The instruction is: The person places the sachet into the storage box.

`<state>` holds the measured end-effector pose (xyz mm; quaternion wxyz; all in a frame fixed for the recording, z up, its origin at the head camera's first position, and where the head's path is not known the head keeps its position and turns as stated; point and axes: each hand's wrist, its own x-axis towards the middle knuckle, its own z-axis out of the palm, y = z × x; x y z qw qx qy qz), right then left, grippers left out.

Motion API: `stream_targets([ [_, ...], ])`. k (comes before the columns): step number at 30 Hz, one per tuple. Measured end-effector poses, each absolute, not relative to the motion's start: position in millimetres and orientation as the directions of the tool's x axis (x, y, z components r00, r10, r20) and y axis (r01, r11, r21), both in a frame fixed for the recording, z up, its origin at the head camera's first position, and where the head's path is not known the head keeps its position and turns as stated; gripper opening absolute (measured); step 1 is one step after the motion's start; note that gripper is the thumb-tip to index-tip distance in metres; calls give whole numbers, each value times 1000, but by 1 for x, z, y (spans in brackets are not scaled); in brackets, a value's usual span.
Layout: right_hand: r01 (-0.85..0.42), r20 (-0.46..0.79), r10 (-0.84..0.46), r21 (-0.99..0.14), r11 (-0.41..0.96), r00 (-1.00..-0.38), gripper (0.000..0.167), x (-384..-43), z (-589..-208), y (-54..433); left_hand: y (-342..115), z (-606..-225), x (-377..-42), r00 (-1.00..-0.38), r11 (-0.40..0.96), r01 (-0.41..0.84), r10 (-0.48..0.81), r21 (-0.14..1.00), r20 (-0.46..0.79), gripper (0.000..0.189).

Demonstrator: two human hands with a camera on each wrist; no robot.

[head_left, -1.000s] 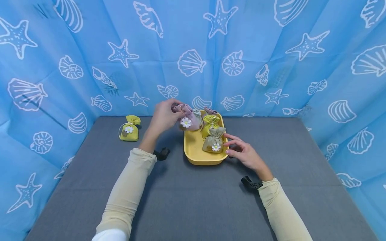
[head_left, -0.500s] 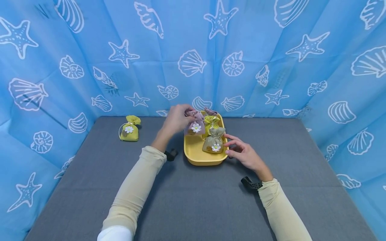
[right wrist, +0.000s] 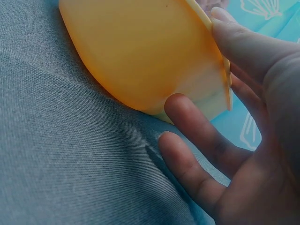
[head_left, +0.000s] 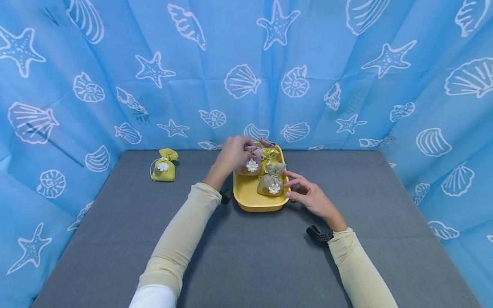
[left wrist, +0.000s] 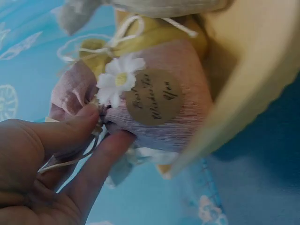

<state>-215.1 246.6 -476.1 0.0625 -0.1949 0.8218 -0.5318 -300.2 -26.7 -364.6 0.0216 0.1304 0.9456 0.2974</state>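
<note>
My left hand [head_left: 233, 152] pinches the gathered neck of a mauve drawstring pouch [left wrist: 187, 79], thumb on one side and fingers on the other. A white daisy and a round "Best Wishes For You" sticker show on its front. The pouch stands within the back left of a yellow tray [head_left: 259, 208]. Beside it in the tray are a yellow pouch [head_left: 270, 155], a grey-green pouch [head_left: 266, 185] and another mauve cloth top [head_left: 266, 143]. My right hand [head_left: 312, 199] touches the tray's right rim with relaxed fingers; two fingers lie near its outer wall in the right wrist view.
A yellow-green pouch [head_left: 163, 172] with a daisy stands alone at the back left of the grey cloth-covered table [head_left: 254, 256]. A blue curtain [head_left: 239, 42] with shells and starfish encloses the back and sides.
My left hand has carried the mauve pouch rightward and lowered it from over the tray's left edge into the tray. The right hand has stayed at the right rim.
</note>
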Motion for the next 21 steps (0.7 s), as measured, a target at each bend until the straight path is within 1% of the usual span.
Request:
stream_targets([
  [4, -261, 113, -389, -898, 354, -914, 27, -216, -478, 247, -27, -374, -304, -969, 794, 208, 248, 571, 9, 24],
  [11, -269, 120, -396, -899, 345, -910, 28, -216, -478, 246, -27, -390, -308, -956, 833, 198, 280, 517, -84, 24],
  [16, -266, 118, -390, -897, 352, -913, 26, -215, -478, 246, -30, -393, -308, -959, 821, 174, 268, 544, -97, 25],
  [21, -264, 115, -387, -896, 356, -915, 25, -215, -477, 246, -32, -387, -305, -954, 794, 140, 268, 591, -134, 34],
])
